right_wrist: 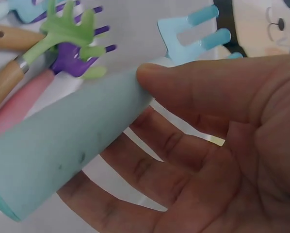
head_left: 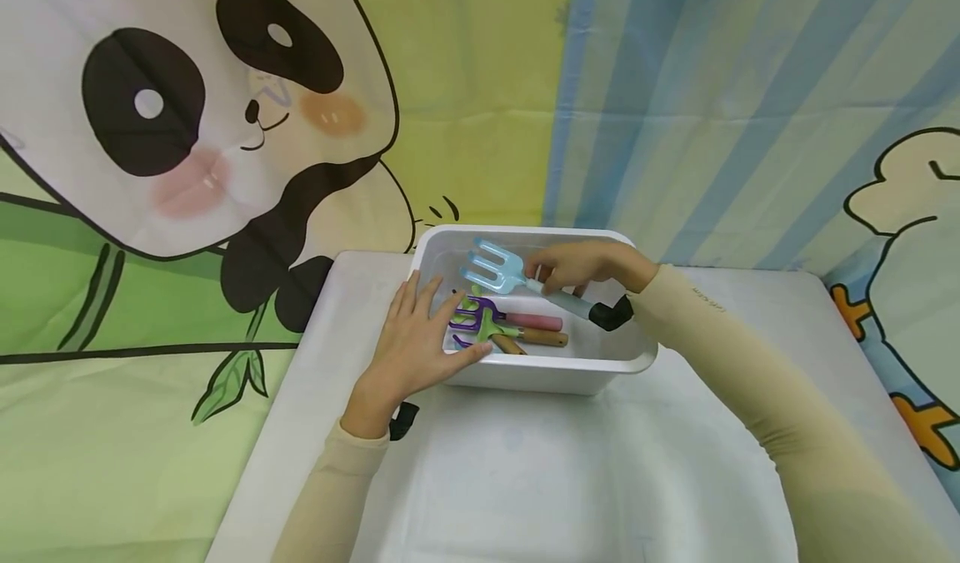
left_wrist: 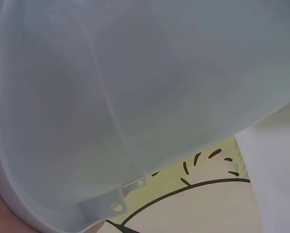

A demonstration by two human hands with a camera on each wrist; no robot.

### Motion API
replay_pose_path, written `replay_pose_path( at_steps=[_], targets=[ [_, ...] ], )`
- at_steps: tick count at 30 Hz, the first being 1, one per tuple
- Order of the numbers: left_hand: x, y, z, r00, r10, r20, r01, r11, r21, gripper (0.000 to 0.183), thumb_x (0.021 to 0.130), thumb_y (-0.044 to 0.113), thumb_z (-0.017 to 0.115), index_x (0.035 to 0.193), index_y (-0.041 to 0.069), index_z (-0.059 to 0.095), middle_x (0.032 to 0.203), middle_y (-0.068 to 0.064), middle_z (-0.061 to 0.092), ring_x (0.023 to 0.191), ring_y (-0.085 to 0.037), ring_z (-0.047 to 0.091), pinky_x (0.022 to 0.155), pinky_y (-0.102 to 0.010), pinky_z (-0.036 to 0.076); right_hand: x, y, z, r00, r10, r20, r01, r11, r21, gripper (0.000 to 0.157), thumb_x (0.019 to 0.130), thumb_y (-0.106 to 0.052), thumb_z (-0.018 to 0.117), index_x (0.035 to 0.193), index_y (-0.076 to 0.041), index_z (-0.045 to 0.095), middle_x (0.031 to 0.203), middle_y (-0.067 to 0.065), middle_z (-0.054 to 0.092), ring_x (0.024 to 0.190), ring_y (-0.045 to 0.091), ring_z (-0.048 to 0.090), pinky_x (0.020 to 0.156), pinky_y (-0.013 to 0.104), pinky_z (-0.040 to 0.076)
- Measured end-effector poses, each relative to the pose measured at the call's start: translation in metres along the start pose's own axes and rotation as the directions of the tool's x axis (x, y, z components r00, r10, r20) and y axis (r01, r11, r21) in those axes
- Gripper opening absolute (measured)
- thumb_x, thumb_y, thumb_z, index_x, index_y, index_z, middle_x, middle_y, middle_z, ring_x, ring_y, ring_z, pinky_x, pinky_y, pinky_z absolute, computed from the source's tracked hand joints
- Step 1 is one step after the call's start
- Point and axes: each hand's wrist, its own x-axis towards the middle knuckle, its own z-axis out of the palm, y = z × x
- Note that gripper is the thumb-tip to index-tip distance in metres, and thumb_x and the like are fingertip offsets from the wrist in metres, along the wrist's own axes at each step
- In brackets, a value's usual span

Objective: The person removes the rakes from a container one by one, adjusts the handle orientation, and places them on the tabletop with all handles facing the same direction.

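My right hand (head_left: pixel 577 265) pinches the grey-green handle of a light blue toy garden fork (head_left: pixel 504 271) over a white plastic bin (head_left: pixel 555 364). The fork's tines point left. In the right wrist view, the thumb presses on the handle (right_wrist: pixel 77 131) with fingers curled beneath. My left hand (head_left: pixel 416 338) lies at the bin's left front corner, fingers straight and spread over the rim. The left wrist view shows mostly the bin's outer wall (left_wrist: pixel 150 87). Inside lie a purple fork with a pink handle (head_left: pixel 534 321) and a green rake (right_wrist: pixel 67 31) with a wooden handle.
Another wooden handle (head_left: pixel 508 345) and a light blue tool head (right_wrist: pixel 28 9) lie among the tools. The bin stands toward the back of a white-covered table (head_left: pixel 517 480), near a printed panda curtain (head_left: pixel 465 88). Black straps (head_left: pixel 405 421) circle the wrists.
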Motion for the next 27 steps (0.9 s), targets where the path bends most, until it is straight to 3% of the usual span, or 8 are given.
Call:
replay_pose_path(
  at_steps=[9, 17, 27],
  targets=[
    [0.0, -0.002, 0.001, 1.0, -0.004, -0.004, 0.004, 1.0, -0.006, 0.096, 0.083, 0.087, 0.038, 0.149, 0.018, 0.05, 0.159, -0.019, 0.029, 0.15, -0.043, 0.003, 0.12, -0.052, -0.001, -0.033, -0.001, -0.005, 0.997, -0.062, -0.045, 0.069, 0.981, 0.179, 0.031, 0.101, -0.008, 0.054, 0.131, -0.003, 0.047, 0.13, 0.024, 0.048, 0.104, 0.032, 0.057, 0.079, 0.047, 0.056],
    [0.0, -0.003, 0.001, 1.0, 0.003, -0.014, -0.003, 1.0, -0.008, 0.094, 0.084, 0.085, 0.04, 0.149, 0.018, 0.049, 0.158, -0.02, 0.031, 0.149, -0.045, 0.005, 0.119, -0.057, 0.006, -0.061, 0.002, -0.006, 0.991, -0.084, -0.109, 0.109, 0.963, 0.249, 0.032, 0.101, -0.007, 0.055, 0.131, 0.0, 0.047, 0.119, 0.021, 0.05, 0.1, 0.033, 0.057, 0.08, 0.047, 0.056],
    [0.001, -0.002, 0.001, 1.0, 0.006, -0.01, -0.006, 1.0, -0.009, 0.095, 0.083, 0.085, 0.04, 0.15, 0.019, 0.049, 0.158, -0.019, 0.032, 0.15, -0.043, 0.003, 0.119, -0.054, 0.0, -0.1, 0.022, -0.009, 0.976, -0.068, -0.206, 0.136, 0.932, 0.336, 0.042, 0.101, -0.009, 0.057, 0.136, 0.005, 0.039, 0.122, 0.021, 0.047, 0.104, 0.031, 0.057, 0.082, 0.048, 0.055]
  ],
)
